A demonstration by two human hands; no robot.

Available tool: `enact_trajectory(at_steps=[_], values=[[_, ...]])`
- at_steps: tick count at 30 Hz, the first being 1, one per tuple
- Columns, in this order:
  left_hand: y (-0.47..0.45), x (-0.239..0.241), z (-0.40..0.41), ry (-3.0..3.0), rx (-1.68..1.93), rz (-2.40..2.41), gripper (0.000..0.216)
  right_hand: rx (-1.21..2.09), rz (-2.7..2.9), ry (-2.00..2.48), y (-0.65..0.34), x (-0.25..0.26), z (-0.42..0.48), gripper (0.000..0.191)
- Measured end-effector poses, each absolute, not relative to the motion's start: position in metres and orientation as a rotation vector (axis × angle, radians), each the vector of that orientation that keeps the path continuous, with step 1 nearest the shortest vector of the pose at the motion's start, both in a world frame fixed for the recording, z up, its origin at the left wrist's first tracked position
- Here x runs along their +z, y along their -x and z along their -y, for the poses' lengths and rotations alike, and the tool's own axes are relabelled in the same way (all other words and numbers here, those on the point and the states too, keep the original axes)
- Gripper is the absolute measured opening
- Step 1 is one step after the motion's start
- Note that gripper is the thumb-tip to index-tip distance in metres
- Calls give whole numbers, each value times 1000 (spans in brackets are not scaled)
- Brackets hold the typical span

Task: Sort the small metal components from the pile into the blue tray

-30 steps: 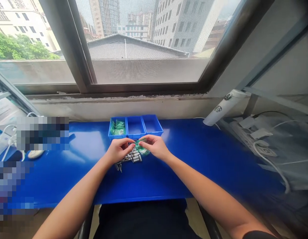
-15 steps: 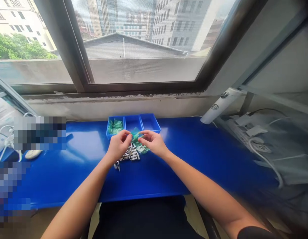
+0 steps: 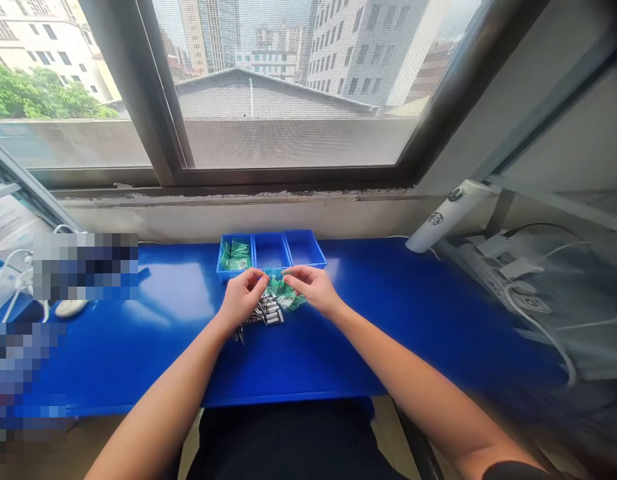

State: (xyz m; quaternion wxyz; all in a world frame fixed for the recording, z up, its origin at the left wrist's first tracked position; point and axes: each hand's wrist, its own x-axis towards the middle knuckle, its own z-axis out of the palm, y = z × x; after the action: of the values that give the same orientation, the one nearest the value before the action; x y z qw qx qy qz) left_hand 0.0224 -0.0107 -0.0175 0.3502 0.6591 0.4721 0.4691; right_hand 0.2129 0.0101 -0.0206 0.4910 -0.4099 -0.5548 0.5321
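My left hand [image 3: 244,295] is closed, thumb and index finger pinching one edge of a small see-through green plastic bag [image 3: 275,275]. Opposite it, my right hand [image 3: 316,291] pinches the bag's other side. More green bags [image 3: 292,301] lie on the table just under my right fingers. Beside them, partly hidden by my left hand, is a loose pile of small metal pieces [image 3: 271,311] with silver and dark parts; their exact kind is too small to tell. Behind my hands stands a blue three-compartment tray [image 3: 285,252], with green packets [image 3: 235,255] in its left compartment.
The blue table [image 3: 178,360] runs up to the wall under the window. A white tumbler [image 3: 441,220] leans at the back right, near a power strip [image 3: 531,301] and cables. White cables [image 3: 23,283] and a blurred-out area are at the left.
The green bag between my fingers sits a little lower and flatter than before. Both hands stay pinched at nearly the same place, and the whole view has shifted slightly.
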Motion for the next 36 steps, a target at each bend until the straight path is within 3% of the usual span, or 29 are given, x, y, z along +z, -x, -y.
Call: enact_trajectory(at_steps=[36], values=[[-25, -15, 12, -1627, 1279, -1239, 21, 1248, 1318, 1074, -216, -15, -9, 45]])
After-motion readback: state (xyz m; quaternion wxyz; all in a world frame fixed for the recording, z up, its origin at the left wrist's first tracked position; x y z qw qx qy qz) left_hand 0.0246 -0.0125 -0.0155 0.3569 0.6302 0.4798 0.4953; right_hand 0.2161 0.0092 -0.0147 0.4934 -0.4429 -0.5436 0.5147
